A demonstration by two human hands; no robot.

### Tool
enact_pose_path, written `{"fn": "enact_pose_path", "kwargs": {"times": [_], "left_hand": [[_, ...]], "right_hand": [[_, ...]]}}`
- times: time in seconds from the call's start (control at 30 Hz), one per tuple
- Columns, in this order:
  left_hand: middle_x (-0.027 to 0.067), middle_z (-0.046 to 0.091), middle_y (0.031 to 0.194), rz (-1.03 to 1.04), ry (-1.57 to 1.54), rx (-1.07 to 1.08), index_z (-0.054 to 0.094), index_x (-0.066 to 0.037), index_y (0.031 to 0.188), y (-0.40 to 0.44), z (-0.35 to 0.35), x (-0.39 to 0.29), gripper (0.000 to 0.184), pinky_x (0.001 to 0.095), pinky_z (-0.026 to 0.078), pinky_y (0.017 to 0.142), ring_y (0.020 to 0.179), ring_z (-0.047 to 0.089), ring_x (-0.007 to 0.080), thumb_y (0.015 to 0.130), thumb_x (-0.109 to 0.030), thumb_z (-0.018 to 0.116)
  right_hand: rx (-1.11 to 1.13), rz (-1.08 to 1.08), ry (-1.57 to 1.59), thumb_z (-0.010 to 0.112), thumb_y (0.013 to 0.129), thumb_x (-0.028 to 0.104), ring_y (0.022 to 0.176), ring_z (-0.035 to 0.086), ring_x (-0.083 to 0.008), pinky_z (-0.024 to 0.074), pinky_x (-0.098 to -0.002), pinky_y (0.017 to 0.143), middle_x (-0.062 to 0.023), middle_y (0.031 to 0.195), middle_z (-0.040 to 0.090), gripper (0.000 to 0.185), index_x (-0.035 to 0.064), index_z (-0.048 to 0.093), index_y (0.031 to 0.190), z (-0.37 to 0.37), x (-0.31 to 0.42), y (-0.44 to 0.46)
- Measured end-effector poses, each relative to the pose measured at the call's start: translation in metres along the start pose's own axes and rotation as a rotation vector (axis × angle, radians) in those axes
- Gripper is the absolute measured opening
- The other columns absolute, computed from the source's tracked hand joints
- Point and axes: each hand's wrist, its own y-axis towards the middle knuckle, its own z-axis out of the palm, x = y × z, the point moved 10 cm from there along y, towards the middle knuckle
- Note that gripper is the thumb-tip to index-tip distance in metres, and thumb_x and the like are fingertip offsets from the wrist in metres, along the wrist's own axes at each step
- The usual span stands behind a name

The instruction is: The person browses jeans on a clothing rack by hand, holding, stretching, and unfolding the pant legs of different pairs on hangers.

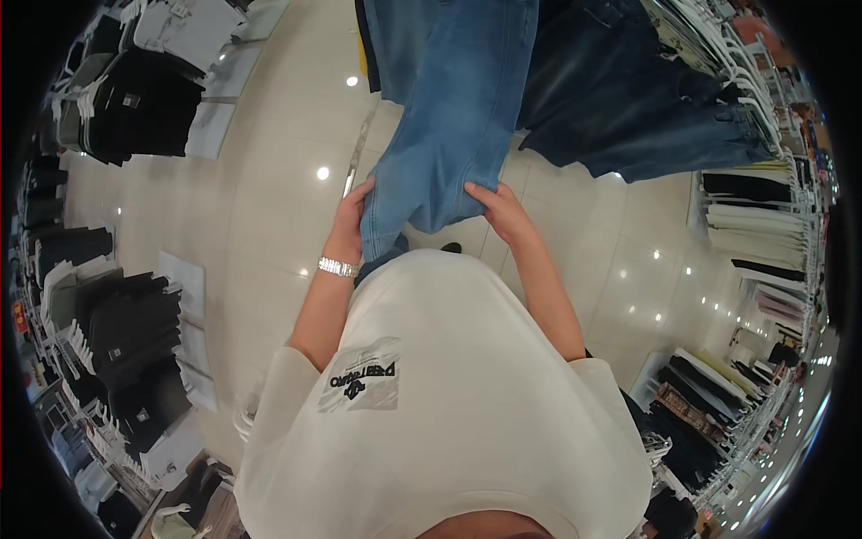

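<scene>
A pair of blue jeans hangs down from the top centre of the view, its lower part spread between my two hands. My left hand pinches the edge on the left, with a silver watch band on that wrist. On the right edge, my right hand grips the denim with the thumb on top; its other fingers are partly hidden. Darker blue jeans hang just to the right of the pair I hold.
Racks of folded and hung dark garments line the left side. On the right are hangers with light and dark clothes and a lower group of garments. Shiny tiled floor lies between the racks.
</scene>
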Motion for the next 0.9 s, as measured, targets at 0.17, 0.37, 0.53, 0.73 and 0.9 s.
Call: {"fn": "enact_pose_path", "kwargs": {"times": [0.17,0.37,0.53,0.73,0.9], "left_hand": [[0.0170,0.064,0.123,0.013,-0.168,0.097,0.054,0.004,0.128,-0.028,0.022,0.002,0.041,0.0374,0.057,0.087,0.103,0.067,0.0277,0.099,-0.024,0.056],[0.0176,0.063,0.123,-0.039,0.140,0.044,0.050,0.006,0.130,-0.017,-0.016,0.025,0.041,0.0394,0.057,0.091,0.108,0.066,0.0266,0.098,-0.018,0.058],[0.0153,0.066,0.117,0.045,0.121,0.021,0.055,0.006,0.122,-0.017,0.001,0.012,0.035,0.0370,0.057,0.088,0.102,0.068,0.0244,0.096,-0.017,0.060],[0.0130,0.067,0.112,0.065,0.132,0.007,0.057,0.003,0.117,-0.007,0.007,0.010,0.029,0.0352,0.058,0.078,0.095,0.069,0.0229,0.097,-0.017,0.060],[0.0051,0.068,0.090,0.066,0.328,-0.114,0.060,-0.005,0.107,0.003,-0.019,0.016,0.019,0.0272,0.052,0.050,0.068,0.066,0.0141,0.097,-0.021,0.060]], "right_hand": [[-0.056,0.044,0.471,0.068,0.091,0.028,0.122,0.056,-0.0271,0.0463,-0.0395,0.103,-0.0156,0.130,0.058,0.062,-0.0077,0.045,0.136,-0.005,0.013,-0.017],[-0.057,0.056,0.321,0.067,0.092,0.025,0.113,0.062,-0.0266,0.0519,-0.0407,0.096,-0.0172,0.128,0.059,0.057,-0.0058,0.046,0.134,-0.008,-0.015,-0.009],[-0.004,0.055,0.446,0.066,0.093,0.024,0.109,0.064,-0.0246,0.0532,-0.0385,0.094,-0.0150,0.125,0.061,0.051,-0.0049,0.049,0.131,-0.007,-0.019,-0.007],[-0.100,-0.011,0.316,0.064,0.095,0.021,0.103,0.065,-0.0211,0.0531,-0.0328,0.091,-0.0132,0.115,0.066,0.040,-0.0066,0.057,0.122,-0.016,-0.026,-0.003],[-0.225,-0.052,0.285,0.064,0.094,0.021,0.098,0.065,-0.0167,0.0512,-0.0275,0.086,-0.0105,0.110,0.068,0.036,-0.0060,0.061,0.118,-0.029,-0.029,-0.004]]}}
